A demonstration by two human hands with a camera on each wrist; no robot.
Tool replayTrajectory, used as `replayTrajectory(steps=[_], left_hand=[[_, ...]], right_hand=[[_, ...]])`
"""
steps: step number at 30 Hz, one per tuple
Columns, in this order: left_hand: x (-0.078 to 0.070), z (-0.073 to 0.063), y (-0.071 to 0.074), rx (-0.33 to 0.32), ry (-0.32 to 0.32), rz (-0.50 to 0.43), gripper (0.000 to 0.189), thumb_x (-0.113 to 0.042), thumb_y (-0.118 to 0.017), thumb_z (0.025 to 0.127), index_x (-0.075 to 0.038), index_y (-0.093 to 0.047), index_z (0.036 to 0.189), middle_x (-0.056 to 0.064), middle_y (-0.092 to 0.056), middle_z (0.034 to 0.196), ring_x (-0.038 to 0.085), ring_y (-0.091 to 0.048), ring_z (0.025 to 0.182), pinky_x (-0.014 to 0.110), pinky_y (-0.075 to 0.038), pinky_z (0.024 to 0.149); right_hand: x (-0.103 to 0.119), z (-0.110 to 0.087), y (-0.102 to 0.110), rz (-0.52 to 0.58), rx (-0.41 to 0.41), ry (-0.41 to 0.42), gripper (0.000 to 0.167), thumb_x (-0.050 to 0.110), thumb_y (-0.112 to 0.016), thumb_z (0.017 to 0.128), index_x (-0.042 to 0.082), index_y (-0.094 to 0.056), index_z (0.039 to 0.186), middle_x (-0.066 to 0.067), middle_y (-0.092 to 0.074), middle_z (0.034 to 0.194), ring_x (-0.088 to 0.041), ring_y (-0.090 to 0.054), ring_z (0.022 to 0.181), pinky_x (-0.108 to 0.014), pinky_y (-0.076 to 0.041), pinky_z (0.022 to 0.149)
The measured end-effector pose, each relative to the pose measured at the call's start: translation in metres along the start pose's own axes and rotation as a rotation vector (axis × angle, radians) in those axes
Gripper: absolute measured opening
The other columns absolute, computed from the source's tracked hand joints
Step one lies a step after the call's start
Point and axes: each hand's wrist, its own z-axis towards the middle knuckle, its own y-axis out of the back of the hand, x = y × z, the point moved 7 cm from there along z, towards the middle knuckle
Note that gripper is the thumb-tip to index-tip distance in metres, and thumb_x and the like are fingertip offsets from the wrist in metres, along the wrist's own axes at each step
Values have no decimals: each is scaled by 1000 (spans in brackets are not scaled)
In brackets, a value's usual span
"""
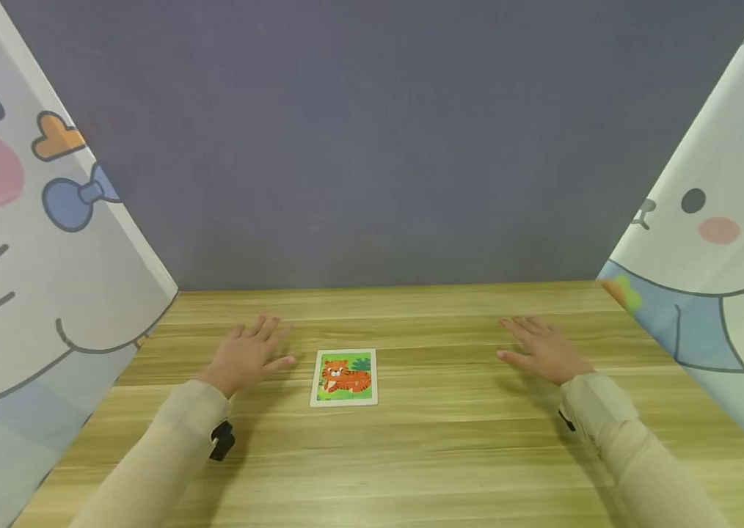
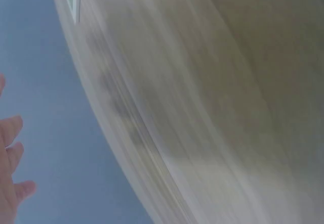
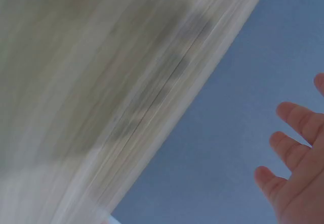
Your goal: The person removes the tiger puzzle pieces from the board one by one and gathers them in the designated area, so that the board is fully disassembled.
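Observation:
A tiger picture card [image 1: 344, 378] with a white border lies flat on the wooden table [image 1: 411, 469], left of centre in the head view. My left hand [image 1: 249, 356] is to the left of the card, palm down with fingers spread, apart from it and holding nothing. Well to the right of the card, my right hand [image 1: 541, 350] is likewise spread and empty. The left wrist view shows some fingertips of the left hand [image 2: 11, 158] and a corner of the card [image 2: 76, 1]. In the right wrist view, the right hand [image 3: 301, 158] has its fingers apart, above the table's surface.
A plain dark grey panel [image 1: 372, 147] rises behind the table's far edge. Fabric with a pig cartoon [image 1: 9, 242] borders the left side, and another cartoon cloth [image 1: 722, 286] borders the right. Both forearms have light sleeves [image 1: 161, 447] with small black devices [image 1: 221, 440] at the wrists.

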Motion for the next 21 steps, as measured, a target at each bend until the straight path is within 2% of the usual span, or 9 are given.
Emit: replayTrajectory(steps=[6,14,17,21], left_hand=[[-18,6,-5,26,-87,-19,61,-45,-55,93,-7,-46,140,25,-37,143,46,-30,132,65,-28,99],[-34,10,-5,74,-149,-35,61,-47,-51,94,-9,-44,142,24,-40,142,46,-33,130,64,-24,101],[-39,12,-5,85,-166,-16,60,-46,-51,94,-9,-44,142,24,-41,141,45,-35,129,64,-26,101],[-46,14,-9,122,-181,21,61,-49,-49,95,-11,-44,142,22,-40,142,43,-36,129,62,-26,102]], right_hand=[[12,10,-5,25,-49,73,66,40,-60,91,-5,-44,137,-30,-48,131,-49,-43,119,-64,-32,95],[24,15,-7,83,-29,78,60,30,-64,90,-7,-47,134,-30,-52,125,-48,-50,113,-60,-38,93],[30,17,-7,137,-27,84,57,27,-64,91,-7,-48,133,-30,-54,123,-46,-52,110,-58,-41,91],[33,21,-10,266,0,64,51,25,-59,94,-7,-49,132,-29,-54,122,-45,-53,108,-57,-43,88]])
